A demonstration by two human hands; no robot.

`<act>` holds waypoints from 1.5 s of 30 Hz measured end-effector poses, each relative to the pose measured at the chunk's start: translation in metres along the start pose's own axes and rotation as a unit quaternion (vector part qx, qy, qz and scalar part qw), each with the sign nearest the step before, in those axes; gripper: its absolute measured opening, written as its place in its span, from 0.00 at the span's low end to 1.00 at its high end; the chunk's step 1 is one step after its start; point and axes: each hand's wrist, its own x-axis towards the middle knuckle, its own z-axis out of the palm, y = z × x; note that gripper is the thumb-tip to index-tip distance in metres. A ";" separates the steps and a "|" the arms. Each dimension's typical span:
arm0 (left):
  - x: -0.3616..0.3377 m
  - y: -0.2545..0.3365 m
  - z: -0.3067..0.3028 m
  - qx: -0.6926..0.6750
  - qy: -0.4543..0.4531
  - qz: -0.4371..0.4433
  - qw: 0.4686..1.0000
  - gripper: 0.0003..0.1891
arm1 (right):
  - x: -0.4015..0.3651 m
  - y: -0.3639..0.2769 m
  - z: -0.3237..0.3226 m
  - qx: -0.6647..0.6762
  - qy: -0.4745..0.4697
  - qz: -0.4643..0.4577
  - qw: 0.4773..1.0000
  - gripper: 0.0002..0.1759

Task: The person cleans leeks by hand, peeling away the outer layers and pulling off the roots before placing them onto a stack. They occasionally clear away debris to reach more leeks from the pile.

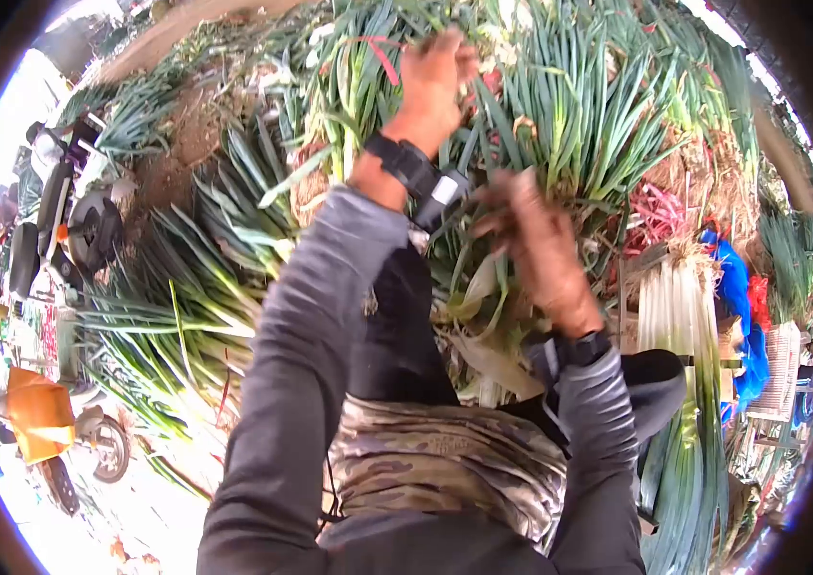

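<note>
My left hand [433,88] reaches forward over piled leeks [354,96], its fingers apart and slightly bent. No held thing shows in it. My right hand [539,247] hovers nearer my body, blurred, with thumb and fingers spread and nothing visible between them. A dense bunch of green leeks [579,110] lies just beyond it. Loose pale leaves [483,326] are below the right hand, in front of my knees. A pink-red tie strip [383,59] is beside my left hand. Both wrists wear dark bands.
Trimmed leeks with white stalks [675,311] lie at my right, near red strips [654,218] and a blue plastic sheet [737,311]. More leeks [186,297] spread at my left. Farther left stand a motorbike [90,230] and an orange-covered vehicle [39,414].
</note>
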 end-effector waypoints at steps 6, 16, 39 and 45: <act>0.012 0.047 -0.096 0.608 -0.179 0.354 0.688 0.13 | -0.005 -0.025 -0.094 -0.339 0.080 0.016 0.937 0.27; 0.019 -0.076 -0.333 0.465 0.058 -0.102 0.877 0.15 | 0.070 0.124 -0.151 -0.176 0.059 0.190 0.964 0.23; -0.043 -0.152 -0.274 0.410 -0.095 -0.349 0.837 0.14 | 0.229 0.281 0.010 -0.112 -0.102 0.144 0.978 0.23; -0.076 -0.178 -0.300 0.438 -0.191 -0.220 0.850 0.24 | 0.211 0.285 -0.002 -0.189 -0.049 0.132 0.972 0.24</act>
